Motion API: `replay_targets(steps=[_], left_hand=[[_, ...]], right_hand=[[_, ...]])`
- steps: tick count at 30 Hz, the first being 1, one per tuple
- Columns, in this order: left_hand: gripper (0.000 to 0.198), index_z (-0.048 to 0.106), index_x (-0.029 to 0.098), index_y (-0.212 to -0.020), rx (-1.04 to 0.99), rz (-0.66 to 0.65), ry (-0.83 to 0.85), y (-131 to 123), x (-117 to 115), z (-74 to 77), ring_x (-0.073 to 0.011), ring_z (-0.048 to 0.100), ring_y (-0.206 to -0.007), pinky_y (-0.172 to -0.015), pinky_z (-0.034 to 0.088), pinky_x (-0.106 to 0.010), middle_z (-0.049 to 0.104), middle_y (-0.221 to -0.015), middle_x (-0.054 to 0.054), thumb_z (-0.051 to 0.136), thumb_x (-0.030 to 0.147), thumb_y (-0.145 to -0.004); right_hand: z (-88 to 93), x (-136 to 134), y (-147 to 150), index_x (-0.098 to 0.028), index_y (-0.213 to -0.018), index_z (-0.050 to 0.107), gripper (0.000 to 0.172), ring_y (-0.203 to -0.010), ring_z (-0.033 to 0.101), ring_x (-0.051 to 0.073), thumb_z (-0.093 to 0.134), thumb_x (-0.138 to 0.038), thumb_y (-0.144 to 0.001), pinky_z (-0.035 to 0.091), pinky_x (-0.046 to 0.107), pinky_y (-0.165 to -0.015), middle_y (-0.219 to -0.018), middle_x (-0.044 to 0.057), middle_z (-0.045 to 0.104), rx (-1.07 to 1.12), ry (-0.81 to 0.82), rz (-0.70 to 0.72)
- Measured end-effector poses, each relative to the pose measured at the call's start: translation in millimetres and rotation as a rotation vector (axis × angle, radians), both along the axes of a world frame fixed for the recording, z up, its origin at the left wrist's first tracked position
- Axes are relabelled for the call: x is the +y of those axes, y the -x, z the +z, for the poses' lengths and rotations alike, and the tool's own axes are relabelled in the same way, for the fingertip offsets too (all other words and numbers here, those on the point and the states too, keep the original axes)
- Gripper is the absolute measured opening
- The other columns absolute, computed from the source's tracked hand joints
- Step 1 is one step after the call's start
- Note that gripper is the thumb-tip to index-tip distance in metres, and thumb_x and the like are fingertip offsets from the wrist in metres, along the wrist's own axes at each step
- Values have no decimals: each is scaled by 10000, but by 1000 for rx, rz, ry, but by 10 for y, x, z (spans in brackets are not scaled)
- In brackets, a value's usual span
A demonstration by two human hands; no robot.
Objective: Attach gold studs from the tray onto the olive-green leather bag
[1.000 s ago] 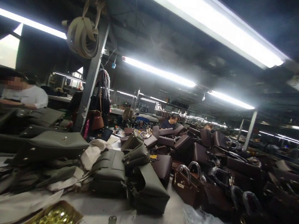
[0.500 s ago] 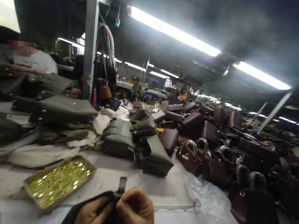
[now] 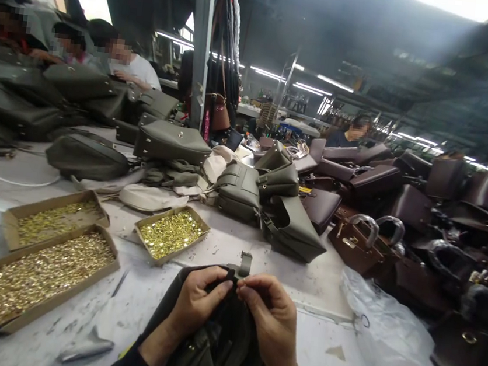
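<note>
Low in the middle of the head view lies a dark olive-green bag [image 3: 202, 357], its opening towards me. My left hand [image 3: 196, 296] pinches the bag's top edge between thumb and fingers. Close beside it, my right hand [image 3: 272, 312] is closed in a pinch at the same edge; whatever small thing sits between its fingertips is too tiny to make out. A short green strap tab [image 3: 245, 264] sticks up just beyond both hands. Left of the bag stand cardboard trays of small gold-coloured metal pieces, the nearest tray [image 3: 50, 275] being the fullest.
A grey metal tool [image 3: 87, 346] lies left of the bag. Green bags [image 3: 239, 185] are heaped behind, dark brown handbags [image 3: 363, 240] to the right. Clear plastic sheeting [image 3: 394, 332] covers the table's right side. Several people sit or stand farther back.
The view has tilted down and turned left, bringing more trays and the metal tool into sight. Both hands stay at the bag's edge, their fingertips still pinched.
</note>
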State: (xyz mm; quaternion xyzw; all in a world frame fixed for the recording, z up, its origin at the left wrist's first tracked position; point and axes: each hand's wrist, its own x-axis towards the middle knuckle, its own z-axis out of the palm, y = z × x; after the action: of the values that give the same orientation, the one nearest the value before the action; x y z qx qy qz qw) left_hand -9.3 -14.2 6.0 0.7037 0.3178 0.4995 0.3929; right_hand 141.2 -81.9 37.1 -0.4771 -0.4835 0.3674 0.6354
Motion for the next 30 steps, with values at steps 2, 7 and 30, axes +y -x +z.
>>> replay_targets(steps=[2, 7, 30], left_hand=[[190, 734, 159, -776, -9, 11, -16, 13, -16, 3, -131, 634, -626, -612, 478, -202, 703, -678, 0, 631, 239, -915], [178, 731, 160, -827, -26, -11, -40, 26, -29, 13, -149, 683, -691, -660, 519, -209, 733, -746, -15, 608, 234, -931], [152, 726, 185, -1003, -38, -14, -310, 26, -55, 31, -148, 738, -752, -703, 556, -212, 775, -844, -33, 589, 138, -955]], right_hand=[[-10, -4, 12, -262, -916, 762, 64, -785, 708, 136, 751, -216, -874, 554, 195, -745, -854, -19, 760, -91, -34, -12], [-8, 15, 29, -259, -935, 740, 107, -821, 689, 133, 672, -176, -932, 534, 196, -754, -876, -17, 742, -266, -127, -13], [53, 38, 55, -270, -893, 753, 155, -801, 585, 140, 680, -134, -917, 480, 221, -704, -855, -6, 584, -383, -167, -45]])
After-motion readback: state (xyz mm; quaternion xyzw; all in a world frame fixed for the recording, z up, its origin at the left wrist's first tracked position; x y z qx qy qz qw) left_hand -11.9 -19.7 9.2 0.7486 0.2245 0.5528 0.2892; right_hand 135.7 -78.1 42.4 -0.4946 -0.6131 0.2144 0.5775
